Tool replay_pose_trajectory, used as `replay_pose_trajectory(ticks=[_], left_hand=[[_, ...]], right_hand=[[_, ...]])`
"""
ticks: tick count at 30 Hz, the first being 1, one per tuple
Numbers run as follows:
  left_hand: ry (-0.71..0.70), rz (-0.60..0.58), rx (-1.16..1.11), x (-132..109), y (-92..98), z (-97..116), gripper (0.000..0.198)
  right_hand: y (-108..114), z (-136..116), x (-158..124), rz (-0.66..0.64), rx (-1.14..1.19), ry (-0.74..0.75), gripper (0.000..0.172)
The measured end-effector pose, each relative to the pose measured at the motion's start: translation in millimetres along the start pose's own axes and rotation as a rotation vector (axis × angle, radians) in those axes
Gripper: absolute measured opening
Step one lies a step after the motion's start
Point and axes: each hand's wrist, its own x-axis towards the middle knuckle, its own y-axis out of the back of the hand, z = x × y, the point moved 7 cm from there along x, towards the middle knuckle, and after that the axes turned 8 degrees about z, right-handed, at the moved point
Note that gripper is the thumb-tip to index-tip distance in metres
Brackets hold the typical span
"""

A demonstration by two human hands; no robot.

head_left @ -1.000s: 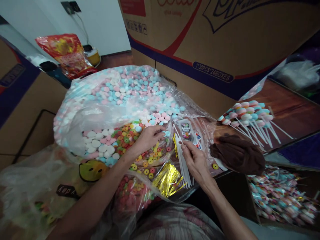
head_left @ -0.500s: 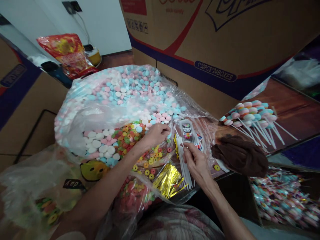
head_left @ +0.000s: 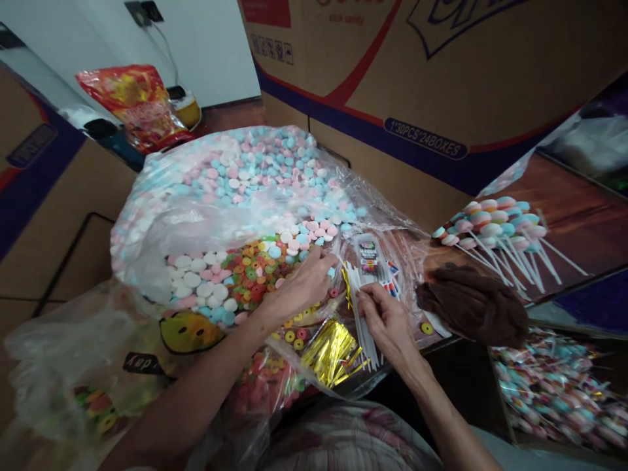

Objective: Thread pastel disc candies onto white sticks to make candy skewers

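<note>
My left hand [head_left: 305,282] rests on a heap of small coloured ring candies [head_left: 252,269] inside a big clear bag [head_left: 220,209] of pink, white and blue candy discs; its fingers are curled, and what they pinch is hidden. My right hand [head_left: 385,317] is closed on a bundle of white sticks [head_left: 360,314] lying beside the rings. A pack of clear printed wrappers [head_left: 369,256] lies just beyond the right fingers. Gold twist ties [head_left: 331,353] lie below both hands.
Finished lollipops on sticks [head_left: 495,226] lie at the right above a brown cloth [head_left: 473,304]. More wrapped candy [head_left: 549,386] fills the lower right. Large cardboard boxes [head_left: 417,78] stand behind. A red foil bag [head_left: 132,104] sits at the back left, a smiley bag [head_left: 189,330] near my left arm.
My left hand has slid a little down and right over the ring candies, closer to the sticks. My right hand keeps its hold on the sticks, almost unmoved.
</note>
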Motion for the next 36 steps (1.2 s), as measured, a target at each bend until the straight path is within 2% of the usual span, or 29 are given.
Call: replay_pose_trajectory(ticks=[3,7,11,15,18,24,36], left_hand=[[0.132,0.05,-0.193,-4.0,7.1,-3.6,0.025],[0.32,0.167,-0.627,-10.5,17.0,-10.8,0.022],[0.499,0.165,-0.902,-20.3,11.1,-16.7,0.029],[0.584,0.22,-1.047,-25.5,5.9,-21.8,0.029],[0.593,0.278,-1.11,-25.5,3.9,-24.9,0.027],[0.541,0.374,-1.073,-25.5,5.5,-27.1,0.025],[0.539,0.405,-1.073,-29.1,3.1,-34.2,0.033]], right_hand=[[-1.1,1.4,-0.9,0.005,0.053,-0.023,0.027],[-6.4,1.6,-2.0,-0.015,0.14,-0.056,0.028],[-14.1,-5.1,-5.1,-0.048,0.189,-0.036,0.026],[-19.6,-8.6,-9.8,-0.072,0.205,-0.029,0.025],[-22.6,-7.2,-12.7,-0.084,0.208,-0.021,0.025],[-26.2,-2.1,-13.5,-0.07,0.224,-0.026,0.028],[-20.2,-18.2,-8.6,-0.055,0.154,0.009,0.03]])
